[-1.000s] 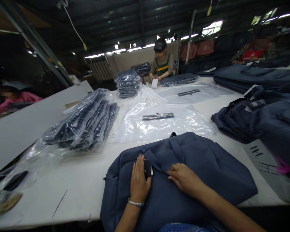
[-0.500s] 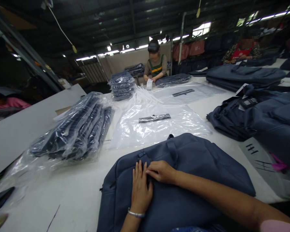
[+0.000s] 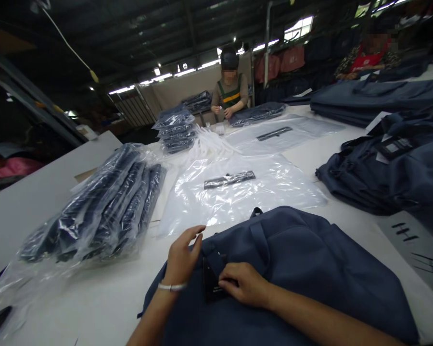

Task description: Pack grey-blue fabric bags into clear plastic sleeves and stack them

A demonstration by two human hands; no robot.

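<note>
A dark blue fabric bag [image 3: 303, 269] lies flat on the white table before me, its webbing handle [image 3: 261, 242] showing near the upper edge. Against the bag's front hangs a black tag [image 3: 212, 283] with small pale print. My right hand [image 3: 245, 284] is closed in a pinch at the tag's right edge; the curled fingers partly cover it. Just left of the tag, my left hand [image 3: 182, 257] is raised over the bag's upper left edge, thumb and fingers apart and holding nothing.
Clear plastic bags [image 3: 252, 197] lie beyond the bag. Plastic-wrapped blue bags [image 3: 104, 206] are at left, with another wrapped stack [image 3: 175, 127] behind. More blue bags [image 3: 382, 168] and a marked grey sheet [image 3: 414, 250] are at right. A co-worker [image 3: 231, 91] is across the table.
My left hand has lifted off the bag and moved left, fingers now apart. The black tag has come into sight. My right hand has moved slightly down in view, still pinching.
</note>
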